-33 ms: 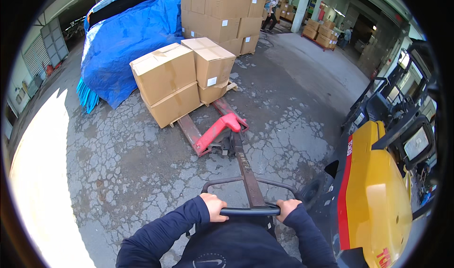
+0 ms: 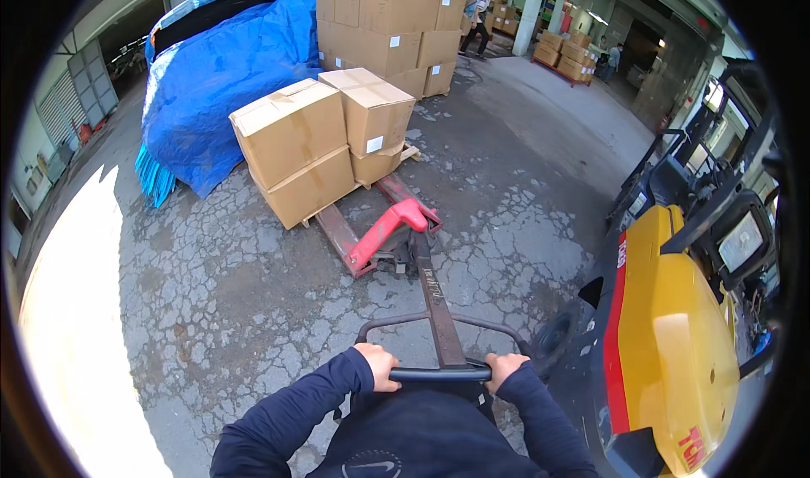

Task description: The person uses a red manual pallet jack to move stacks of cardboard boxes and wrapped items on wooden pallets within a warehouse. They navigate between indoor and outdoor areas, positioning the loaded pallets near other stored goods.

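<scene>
The left hand and the right hand grip the 2 ends of the straight black tubular handlebar, fingers curled closed around it. A dark, flat metal shaft joins this bar to the red and rust-brown metal pallet jack. The jack's 2 forks meet the near edge of the pale wooden pallet. Along that edge, 4 brown rectangular cardboard boxes show in 2 stacks; the pallet's right corner juts out bare. A yellow, red-striped forklift stands to the right.
</scene>
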Tool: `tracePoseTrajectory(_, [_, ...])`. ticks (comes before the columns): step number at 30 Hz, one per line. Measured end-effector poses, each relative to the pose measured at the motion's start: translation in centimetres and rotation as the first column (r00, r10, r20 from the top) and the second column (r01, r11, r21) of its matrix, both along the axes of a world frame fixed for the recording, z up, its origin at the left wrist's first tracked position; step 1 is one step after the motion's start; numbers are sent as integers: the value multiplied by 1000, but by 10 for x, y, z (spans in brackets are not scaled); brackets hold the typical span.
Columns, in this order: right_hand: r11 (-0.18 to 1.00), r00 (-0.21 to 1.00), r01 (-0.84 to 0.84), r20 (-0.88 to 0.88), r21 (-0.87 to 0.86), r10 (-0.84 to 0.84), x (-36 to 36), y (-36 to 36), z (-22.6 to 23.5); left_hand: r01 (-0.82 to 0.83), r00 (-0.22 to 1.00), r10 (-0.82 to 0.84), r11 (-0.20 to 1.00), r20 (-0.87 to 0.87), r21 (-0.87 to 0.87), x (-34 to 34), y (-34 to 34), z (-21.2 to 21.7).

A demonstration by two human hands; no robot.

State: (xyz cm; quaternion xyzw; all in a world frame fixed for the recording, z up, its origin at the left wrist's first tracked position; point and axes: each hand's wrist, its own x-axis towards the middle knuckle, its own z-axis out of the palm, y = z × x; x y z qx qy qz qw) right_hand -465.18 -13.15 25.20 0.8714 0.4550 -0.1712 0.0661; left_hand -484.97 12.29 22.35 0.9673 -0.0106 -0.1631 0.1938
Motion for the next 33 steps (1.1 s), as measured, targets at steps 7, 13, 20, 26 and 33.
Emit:
tracePoseTrajectory(7, [986, 998, -5, 60, 166, -5, -67, -75, -99, -216, 975, 201, 959, 92, 186, -69, -81, -66])
tracePoseTrajectory(13, [993, 994, -109, 37, 48, 107, -86, -223, -65, -219, 970, 233, 960, -62, 173, -106, -254, -46])
tracePoseTrajectory(20, [990, 991, -129, 36, -55, 131, -91, -335, 13, -170, 985, 169, 985, -28, -35, -130, -374, 34])
tracePoseTrajectory(26, [996, 999, -20, 27, -89, 22, -235, -409, -11, -27, 999, 24, 997, -41, -77, -252, -424, 9])
tracePoseTrajectory(33, [987, 989, 146, -22, -63, -148, -463, -439, -77, 13, 998, -7, 994, -57, 106, -430, -438, -52])
